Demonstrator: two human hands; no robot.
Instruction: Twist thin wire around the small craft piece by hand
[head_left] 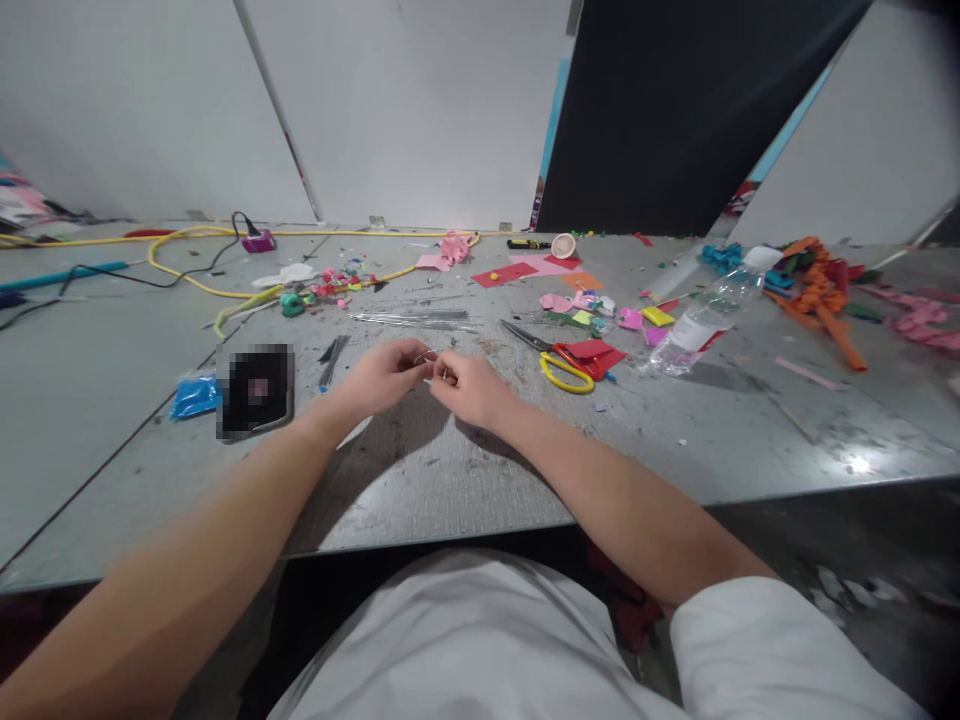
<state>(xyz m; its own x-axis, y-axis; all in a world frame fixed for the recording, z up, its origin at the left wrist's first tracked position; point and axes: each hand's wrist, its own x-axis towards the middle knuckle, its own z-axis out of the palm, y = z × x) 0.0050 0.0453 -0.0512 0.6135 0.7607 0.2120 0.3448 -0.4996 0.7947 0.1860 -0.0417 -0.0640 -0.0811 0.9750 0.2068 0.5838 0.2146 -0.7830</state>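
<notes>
Just above the grey table, my left hand [390, 375] and my right hand [469, 385] meet with their fingertips pinched close together. Between them shows a thin looped strand that looks like wire [424, 356]; the fingers cover most of it. Beyond the hands lies a spread of thin straight metal wires [420, 319]. A small bunch of dark short wires [334, 358] rests left of my left hand. To the right of my right hand are scissors [566, 372] with yellow and red handles, their blades pointing away to the left, beside red paper [596, 355].
A phone-like dark device [259, 390] and a blue packet [195, 395] lie at left. A clear bottle [697, 325] stands at right, near orange crepe strips [817, 290]. Colourful scraps [345, 283], a yellow cord [187, 284] and a box cutter [528, 244] occupy the back.
</notes>
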